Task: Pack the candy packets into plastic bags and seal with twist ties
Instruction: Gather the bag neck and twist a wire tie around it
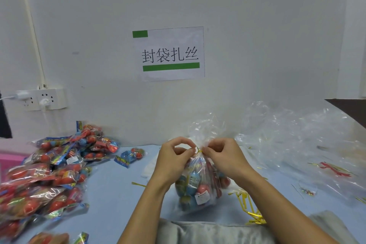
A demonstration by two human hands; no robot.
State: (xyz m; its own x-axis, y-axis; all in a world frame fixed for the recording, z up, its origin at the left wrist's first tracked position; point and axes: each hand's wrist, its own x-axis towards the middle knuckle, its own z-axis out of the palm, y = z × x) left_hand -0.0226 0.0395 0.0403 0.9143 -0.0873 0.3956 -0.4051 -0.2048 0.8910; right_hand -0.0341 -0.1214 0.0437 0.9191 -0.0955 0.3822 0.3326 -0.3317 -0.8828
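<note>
Two bare hands, raised together over a pale blue table [111,194]. Left hand [174,159] with fingers curled, thumb and forefinger pinching one end of a thin gold twist tie [198,150]. Right hand [223,156] likewise curled, fingertips pinching the other end of the tie and the gathered neck of the bag. One clear plastic bag [200,188], upright on the table just in front of the body, between the two forearms; film thin, glossy and crinkled, cinched at the neck, loose top flaring above the fingers. Inside, a packed cluster of candy packets, round red and blue shapes, with one white label pressed against the front; exact count inside impossible to tell.

Left of the bag, one large heap of candy packets [45,174], too many to count, shiny wrappers with red balls and blue-yellow headers. One single packet [130,155] lying apart, between heap and bag. Right of the bag, a bundle of gold twist ties [249,206] beside the right forearm, plus several stray ties scattered about. Further right, a rumpled pile of empty clear bags [297,134]. On the white wall behind, one paper sign [170,53] with black characters and two green bars, and one white power strip [42,98] with two plugs.
</note>
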